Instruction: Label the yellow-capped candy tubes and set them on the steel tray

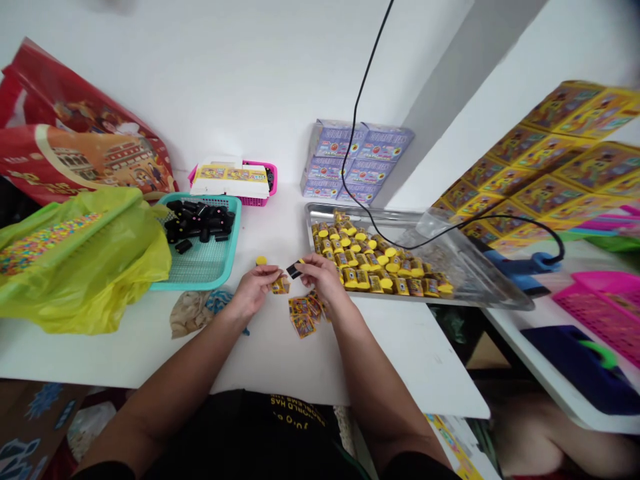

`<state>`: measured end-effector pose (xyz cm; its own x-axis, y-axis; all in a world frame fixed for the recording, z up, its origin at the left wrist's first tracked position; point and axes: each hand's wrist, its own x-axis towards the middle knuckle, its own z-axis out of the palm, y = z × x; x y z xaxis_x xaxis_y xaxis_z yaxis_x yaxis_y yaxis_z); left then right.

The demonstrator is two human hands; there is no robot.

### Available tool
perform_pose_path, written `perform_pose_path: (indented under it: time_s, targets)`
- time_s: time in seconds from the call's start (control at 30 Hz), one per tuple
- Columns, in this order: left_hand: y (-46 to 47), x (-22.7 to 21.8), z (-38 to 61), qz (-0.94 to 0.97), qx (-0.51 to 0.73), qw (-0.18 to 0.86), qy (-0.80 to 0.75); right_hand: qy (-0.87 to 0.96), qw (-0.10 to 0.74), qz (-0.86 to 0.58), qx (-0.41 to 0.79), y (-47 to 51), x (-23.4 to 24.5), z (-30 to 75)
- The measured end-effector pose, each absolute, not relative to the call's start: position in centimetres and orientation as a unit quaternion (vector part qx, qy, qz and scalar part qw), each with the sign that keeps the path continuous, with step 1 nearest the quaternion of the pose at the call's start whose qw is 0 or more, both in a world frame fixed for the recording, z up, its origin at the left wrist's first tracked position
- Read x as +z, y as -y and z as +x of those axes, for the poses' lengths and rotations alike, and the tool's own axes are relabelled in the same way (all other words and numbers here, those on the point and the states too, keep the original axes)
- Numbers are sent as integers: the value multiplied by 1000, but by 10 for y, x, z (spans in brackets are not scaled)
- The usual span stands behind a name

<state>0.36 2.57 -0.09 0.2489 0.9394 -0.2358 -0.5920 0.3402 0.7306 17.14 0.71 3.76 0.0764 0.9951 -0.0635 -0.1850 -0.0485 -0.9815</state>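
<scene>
My left hand (256, 288) pinches a small yellow printed sticker (281, 287) just above the white table (280, 353). My right hand (320, 275) pinches a small black tube with a yellow cap (295, 269), held close to the sticker. A small pile of the same yellow stickers (304, 312) lies on the table under my right wrist. A single yellow cap (261, 261) sits on the table behind my left hand.
A teal basket (210, 267) holds several black tubes (199, 223). A metal tray (470, 280) on the right carries many yellow-wrapped tubes (373, 263). A yellow plastic bag (85, 267), a red bag (75, 147), a pink basket (260, 197), purple boxes (350, 163) and a black cable (365, 87) surround the work area.
</scene>
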Motion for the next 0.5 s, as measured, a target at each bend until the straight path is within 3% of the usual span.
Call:
perform_pose_path:
  time_s: [0.2, 0.5]
  targets:
    - [-26, 4, 1, 224, 527, 743, -348, 482, 524, -446, 542, -2, 39, 170]
    - [-23, 5, 4, 201, 543, 741, -339, 523, 528, -494, 452, -4, 33, 164]
